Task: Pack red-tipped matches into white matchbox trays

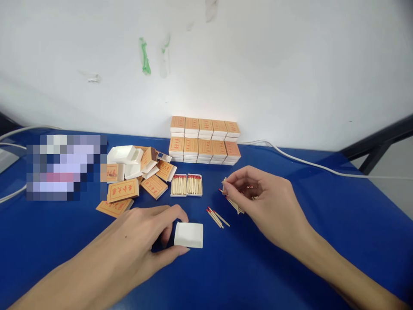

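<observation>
My left hand grips the short left end of a bare white matchbox tray, thumb at the near edge and index finger at the far edge. The tray lies flat on the blue table. My right hand is closed in a pinch on matches, its fingertips over a loose heap of red-tipped matches, partly hidden beneath the palm. A few separate matches lie between the hands. Two trays filled with matches sit side by side farther back.
Stacked orange matchboxes stand in rows by the white wall. At the left, matchbox sleeves and white trays lie in a jumbled pile, beside a pixelated object. A white cable runs along the back right.
</observation>
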Motion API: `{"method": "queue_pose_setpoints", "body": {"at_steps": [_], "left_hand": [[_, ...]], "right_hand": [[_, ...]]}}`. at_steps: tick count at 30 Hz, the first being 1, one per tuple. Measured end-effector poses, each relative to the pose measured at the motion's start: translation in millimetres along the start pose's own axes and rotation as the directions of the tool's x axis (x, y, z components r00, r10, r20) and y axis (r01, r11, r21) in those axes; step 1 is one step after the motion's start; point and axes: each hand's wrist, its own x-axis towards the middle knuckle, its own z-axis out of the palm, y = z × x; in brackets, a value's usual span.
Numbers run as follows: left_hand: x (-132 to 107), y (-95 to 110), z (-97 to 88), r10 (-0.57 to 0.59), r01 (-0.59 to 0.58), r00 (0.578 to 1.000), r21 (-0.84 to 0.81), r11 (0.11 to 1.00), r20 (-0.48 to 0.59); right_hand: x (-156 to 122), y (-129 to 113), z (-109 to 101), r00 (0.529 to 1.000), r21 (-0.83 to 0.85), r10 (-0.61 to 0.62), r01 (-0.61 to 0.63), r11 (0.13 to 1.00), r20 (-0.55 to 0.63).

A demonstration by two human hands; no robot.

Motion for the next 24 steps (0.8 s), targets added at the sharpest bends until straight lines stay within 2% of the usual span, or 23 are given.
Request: {"method": "queue_pose_setpoints", "body": {"at_steps": [10,17,24], "left_hand": [[-3,-2,0.0,-0.025,0.024,0.999,0.011,1.0,0.042],[-1,2,-2.8,-0.031,0.032,0.999,-0.015,0.999,0.04],[2,9,-6.9,-0.05,0.051,0.996,-0.017,0.999,0.07]], "right_hand": [[-11,-4,1,0.985,-0.131,-0.163,0.169,0.977,0.051],[-27,0,-5,0.978,-0.209,-0.196,0.208,0.956,0.076],[-22,0,-2,0.973,-0.217,-0.224,0.23,0.949,0.053]]}}
